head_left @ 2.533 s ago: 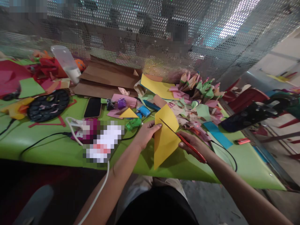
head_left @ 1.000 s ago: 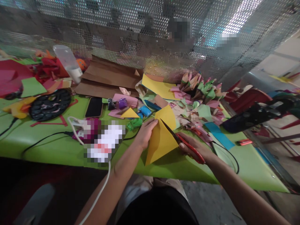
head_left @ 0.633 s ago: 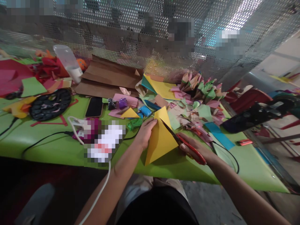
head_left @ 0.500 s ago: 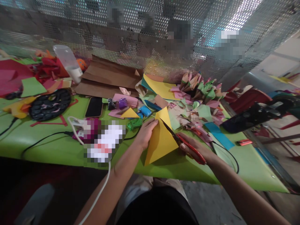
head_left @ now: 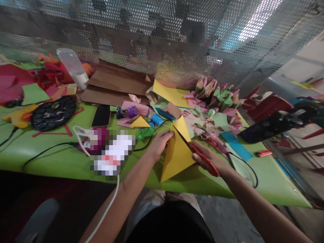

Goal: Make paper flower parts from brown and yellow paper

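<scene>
A sheet of yellow paper is pinched along its left edge by my left hand, held above the green table. My right hand grips scissors with red handles and dark blades. The blades lie across the paper's upper right part, their tips pointing up and left close to my left fingertips. Whether the blades are cutting I cannot tell. Behind the paper lie a small yellow paper triangle, a green packet and a blue packet.
Paper scraps and folded paper flowers crowd the back right. A dark bottle lies at right, near a glue gun with a cord. A lit phone on a white cable and a black phone are at left.
The yellow paper has shifted slightly right and down, and my left hand has moved right with it. The scissors have turned a little and moved slightly left at the handles.
</scene>
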Motion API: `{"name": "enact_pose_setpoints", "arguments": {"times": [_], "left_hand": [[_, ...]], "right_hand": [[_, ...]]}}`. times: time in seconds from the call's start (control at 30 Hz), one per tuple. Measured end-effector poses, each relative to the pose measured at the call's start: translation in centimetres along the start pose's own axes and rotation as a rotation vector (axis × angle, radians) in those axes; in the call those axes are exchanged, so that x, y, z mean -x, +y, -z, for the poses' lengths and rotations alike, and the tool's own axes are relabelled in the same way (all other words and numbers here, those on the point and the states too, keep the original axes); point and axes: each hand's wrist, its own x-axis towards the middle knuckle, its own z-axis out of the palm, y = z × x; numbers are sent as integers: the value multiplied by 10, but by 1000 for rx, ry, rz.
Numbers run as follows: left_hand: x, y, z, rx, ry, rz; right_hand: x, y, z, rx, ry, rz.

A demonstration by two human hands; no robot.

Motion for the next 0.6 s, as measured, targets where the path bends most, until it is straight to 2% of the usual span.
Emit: {"name": "enact_pose_setpoints", "arguments": {"times": [0.27, 0.6], "left_hand": [[0, -1, 0, -39, -33, 11], [3, 0, -2, 16, -19, 12]], "right_hand": [[-1, 0, -2, -16, 13, -5], [-3, -2, -7, -116, 71, -50]]}}
